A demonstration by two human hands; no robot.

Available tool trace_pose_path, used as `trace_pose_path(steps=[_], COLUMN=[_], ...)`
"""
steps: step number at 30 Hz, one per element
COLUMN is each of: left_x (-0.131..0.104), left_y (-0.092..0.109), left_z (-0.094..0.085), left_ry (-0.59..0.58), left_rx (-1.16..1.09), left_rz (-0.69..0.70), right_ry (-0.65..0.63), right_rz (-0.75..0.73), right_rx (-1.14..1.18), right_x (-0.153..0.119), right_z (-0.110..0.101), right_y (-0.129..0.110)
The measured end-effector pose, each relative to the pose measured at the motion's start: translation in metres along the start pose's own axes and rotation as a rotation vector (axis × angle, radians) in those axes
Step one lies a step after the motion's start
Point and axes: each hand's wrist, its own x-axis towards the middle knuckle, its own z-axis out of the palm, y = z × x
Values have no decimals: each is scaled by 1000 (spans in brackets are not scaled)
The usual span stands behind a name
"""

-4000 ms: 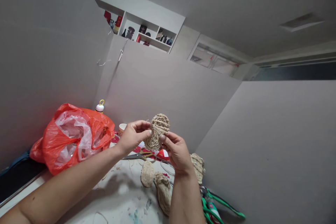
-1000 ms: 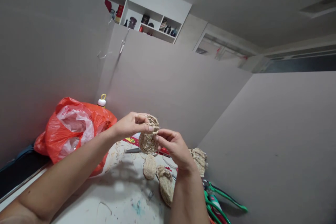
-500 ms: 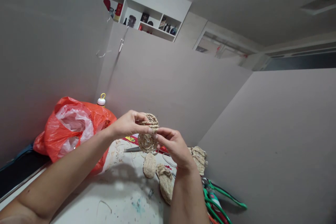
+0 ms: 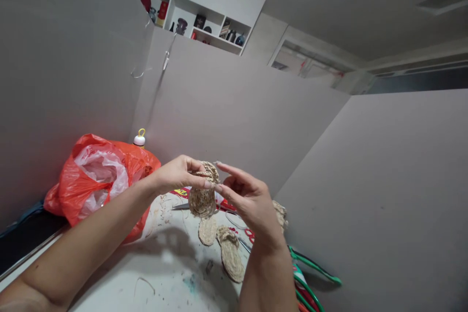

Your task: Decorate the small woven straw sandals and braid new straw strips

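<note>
L hand (image 4: 183,174) pinches the woven slipper (image 4: 202,202) above the table (image 4: 171,270) — R hand (image 4: 252,200) spread, thumb at its edge; too hard a tug could prob. loosen the weave.

Left hand (image 4: 185,175) covers part of the woven piece (image 4: 202,201); can't tell if right hand (image 4: 253,197) grips anything. Piece hides the insole's (image 4: 207,232) top and part of the scissors (image 4: 181,207). Right wrist blocks the straw bundle (image 4: 280,213). Green tool (image 4: 317,270): cut off at bottom. Both forearms: same. Bag (image 4: 71,190) contents unclear. Shelf (image 4: 187,12) labels too small.
</note>
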Motion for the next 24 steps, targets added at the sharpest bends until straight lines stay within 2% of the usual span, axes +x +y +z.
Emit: trace_pose_path(steps=[7,14,20,24], left_x=[-2,-5,-4,-4], left_y=[4,8,10,11], left_z=[1,1,5,7], left_ry=[-94,-124,-34,-43], left_rx=[-78,-63,-167,-111], left_rz=[-20,-53,-100,-85], right_ry=[-30,-64,-62,-85], right_rz=[7,4,17,26], right_rx=[-58,-84,-135,-152], right_x=[-1,-4,-7,-8], right_z=[-1,-1,-4,-3], right_y=[4,0,0,-4])
